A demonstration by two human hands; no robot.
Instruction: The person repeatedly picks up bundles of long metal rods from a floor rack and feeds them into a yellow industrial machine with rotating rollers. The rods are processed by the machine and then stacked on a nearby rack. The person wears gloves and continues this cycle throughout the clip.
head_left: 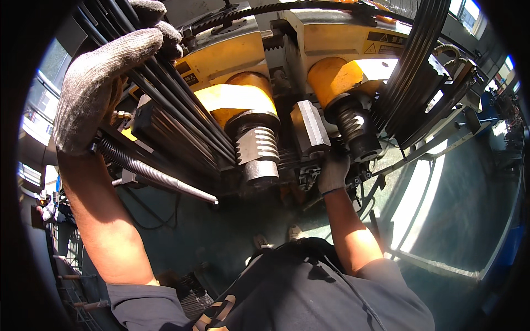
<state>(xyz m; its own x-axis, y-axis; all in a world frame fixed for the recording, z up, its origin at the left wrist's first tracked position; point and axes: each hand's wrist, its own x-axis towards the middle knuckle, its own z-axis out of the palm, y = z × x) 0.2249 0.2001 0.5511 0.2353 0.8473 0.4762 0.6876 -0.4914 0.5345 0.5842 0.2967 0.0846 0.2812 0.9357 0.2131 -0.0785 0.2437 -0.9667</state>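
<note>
My left hand (102, 77), in a grey knit glove, is closed over a bundle of long black rods (182, 118) that runs from upper left down toward the machine's middle. My right hand (333, 172), also gloved, reaches under the yellow machine (237, 55) and grips something at the rods' end below a grey hexagonal block (310, 128); what it holds is hidden. Two ribbed grey rollers (256, 146) (353, 129) hang under yellow housings on either side of that block.
A second bundle of black rods (414, 60) slants up at the right over a metal frame (441, 143). A threaded bar (154, 174) juts out below my left hand. The dark floor and my shoes (276, 238) lie below. Another person stands at far left (47, 212).
</note>
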